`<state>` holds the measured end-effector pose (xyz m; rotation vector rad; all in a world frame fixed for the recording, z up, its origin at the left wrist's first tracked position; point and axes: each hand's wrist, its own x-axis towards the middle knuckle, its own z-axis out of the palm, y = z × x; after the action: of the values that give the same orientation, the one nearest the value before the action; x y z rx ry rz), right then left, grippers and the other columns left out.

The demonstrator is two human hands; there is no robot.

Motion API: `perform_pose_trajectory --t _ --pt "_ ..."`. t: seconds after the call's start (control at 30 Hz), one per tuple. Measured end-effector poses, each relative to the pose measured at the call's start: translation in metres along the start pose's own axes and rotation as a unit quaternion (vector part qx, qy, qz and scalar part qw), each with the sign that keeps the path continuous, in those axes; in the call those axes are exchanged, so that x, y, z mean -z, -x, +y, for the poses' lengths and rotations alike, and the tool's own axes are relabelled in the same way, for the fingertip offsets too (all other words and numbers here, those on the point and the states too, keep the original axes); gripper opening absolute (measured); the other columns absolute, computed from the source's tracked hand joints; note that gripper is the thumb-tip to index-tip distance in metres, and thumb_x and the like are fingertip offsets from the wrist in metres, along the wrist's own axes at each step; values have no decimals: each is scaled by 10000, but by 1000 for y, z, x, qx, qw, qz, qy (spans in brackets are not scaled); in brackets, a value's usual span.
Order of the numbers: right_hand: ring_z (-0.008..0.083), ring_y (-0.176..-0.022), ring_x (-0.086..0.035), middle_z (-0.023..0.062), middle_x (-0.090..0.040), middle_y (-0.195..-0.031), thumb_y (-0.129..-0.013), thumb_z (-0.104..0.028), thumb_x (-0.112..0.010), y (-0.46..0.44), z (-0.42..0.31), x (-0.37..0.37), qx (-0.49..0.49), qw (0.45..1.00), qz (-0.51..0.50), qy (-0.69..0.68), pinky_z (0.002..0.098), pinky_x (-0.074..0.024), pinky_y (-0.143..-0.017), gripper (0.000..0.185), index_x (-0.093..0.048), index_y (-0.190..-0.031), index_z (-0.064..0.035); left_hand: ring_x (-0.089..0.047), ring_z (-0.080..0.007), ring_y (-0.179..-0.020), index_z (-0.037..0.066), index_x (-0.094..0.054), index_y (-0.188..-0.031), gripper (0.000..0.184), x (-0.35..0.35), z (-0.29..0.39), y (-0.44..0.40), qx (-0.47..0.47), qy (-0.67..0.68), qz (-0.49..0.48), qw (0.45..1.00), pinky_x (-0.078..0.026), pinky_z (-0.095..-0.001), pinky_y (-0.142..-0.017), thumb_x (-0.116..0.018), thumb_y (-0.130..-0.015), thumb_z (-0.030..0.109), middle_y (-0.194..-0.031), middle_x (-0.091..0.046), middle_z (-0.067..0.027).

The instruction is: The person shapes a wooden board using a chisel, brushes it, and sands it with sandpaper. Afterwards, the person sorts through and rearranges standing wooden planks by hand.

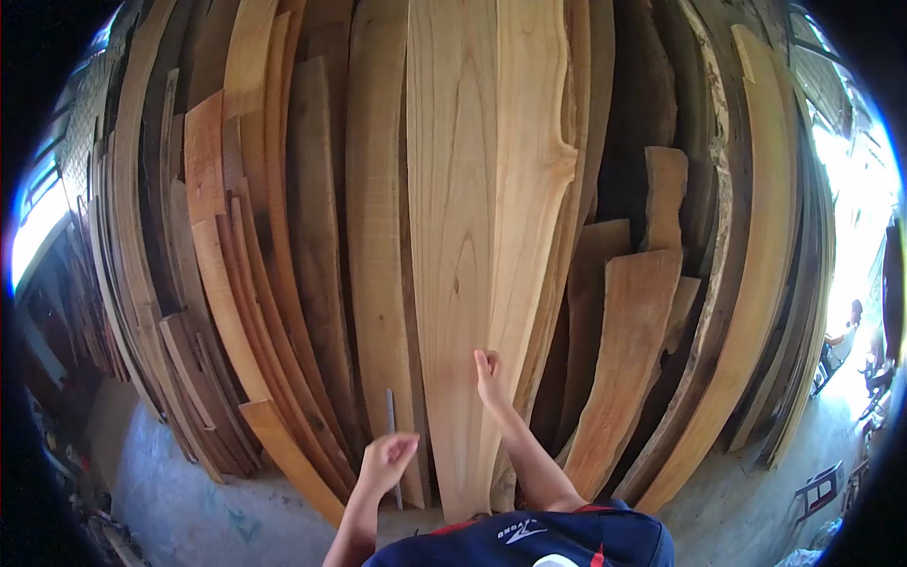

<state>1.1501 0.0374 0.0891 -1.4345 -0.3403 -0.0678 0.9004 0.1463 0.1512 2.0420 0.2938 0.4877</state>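
A wide pale plank point(456, 236) stands upright in front of me, leaning on the stack. Beside it on the right is another pale board point(531, 170) with a wavy natural edge. My right hand point(489, 380) is closed, fingers curled, in front of the seam between these two boards; whether it touches them I cannot tell. Lower and to the left, my left hand point(385, 461) is closed too, with fingertips pressed together. A thin grey strip point(391, 412) runs upright behind my left hand; I cannot tell if the hand grips it. What either hand holds, if anything, is hidden.
Many boards lean on both sides, including a short reddish-brown slab point(628, 350) and narrow planks point(213, 283). A live-edge board point(723, 189) stands farther right. On the concrete floor point(756, 501) lies a small dark frame point(818, 491). Bright openings show at both edges.
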Motion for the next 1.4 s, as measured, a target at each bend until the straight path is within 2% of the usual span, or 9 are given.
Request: perform_pose_trajectory --t 0.33,0.57,0.73,0.77,0.9,1.07,1.13,1.27,1.4 --pt "71 -666 -380 -44 -407 -692 -967 -401 -458 30 -15 -4 -8 997 -65 -34 252 -332 -582 411 -506 -776 -41 -523 -156 -1085 22 -496 -1209 500 -12 38 -124 -105 131 251 953 -389 -301 -949 -671 -855 328 -1131 -567 -82" --pt "230 -849 -571 132 -611 -889 -974 -352 -444 57 -35 2 -21 991 -42 123 376 -449 -758 396 -509 -1109 15 -358 -70 -548 22 -464 -824 393 -23 25 -113 -84 87 114 986 -332 -261 -493 -638 -870 371 -574 -399 -4" --pt "290 -1308 -325 190 -260 -1451 -849 -260 -666 107 -75 11 245 942 -66 219 385 -288 -1063 916 -17 -1461 -50 -564 -151 -513 26 -461 -816 322 -16 39 -91 -163 78 118 976 -423 -290 -496 -613 -894 299 -598 -592 -112" --pt "342 -1396 -132 212 -131 -1501 -753 -283 -756 117 -90 16 226 940 -97 238 429 -178 -1120 1054 -12 -1466 -60 -565 -178 -495 29 -451 -798 314 -17 39 -87 -156 64 121 978 -419 -298 -476 -613 -894 281 -584 -576 -123" --pt "340 -1368 -220 187 -179 -1492 -669 -297 -816 153 -122 10 221 919 -122 304 430 -236 -1106 1119 -67 -1465 -56 -603 -288 -519 30 -459 -806 242 -18 59 -52 -135 -21 105 985 -429 -346 -438 -605 -886 206 -597 -577 -146" --pt "348 -1134 -533 201 -546 -1181 -749 -218 -740 178 -115 11 129 972 10 195 403 -444 -909 686 -354 -1289 -45 -660 -155 -749 -25 -601 -1067 284 -15 78 -11 -174 201 -160 951 -501 -243 -668 -568 -917 214 -903 -679 -158" --pt "124 -776 -604 157 -625 -806 -883 -54 -585 173 -123 32 53 967 114 220 259 -459 -644 116 -511 -960 -9 -602 -94 -865 -16 -643 -1048 301 -17 64 -12 -182 243 -142 942 -465 -229 -747 -582 -921 251 -903 -678 -88" --pt "69 -756 -517 44 -593 -814 -928 -128 -556 165 -109 82 102 978 44 178 221 -426 -673 144 -522 -980 2 -566 -142 -956 36 -623 -1098 317 -21 33 -24 -94 275 13 957 -452 -276 -790 -623 -899 282 -1082 -603 -57" --pt "82 -814 -528 40 -590 -889 -947 -161 -534 172 -116 101 112 989 19 96 221 -424 -718 213 -491 -1090 -8 -486 -188 -1134 34 -434 -1299 500 -33 47 -21 -107 302 -102 942 -407 -348 -925 -608 -904 286 -1244 -502 -113"
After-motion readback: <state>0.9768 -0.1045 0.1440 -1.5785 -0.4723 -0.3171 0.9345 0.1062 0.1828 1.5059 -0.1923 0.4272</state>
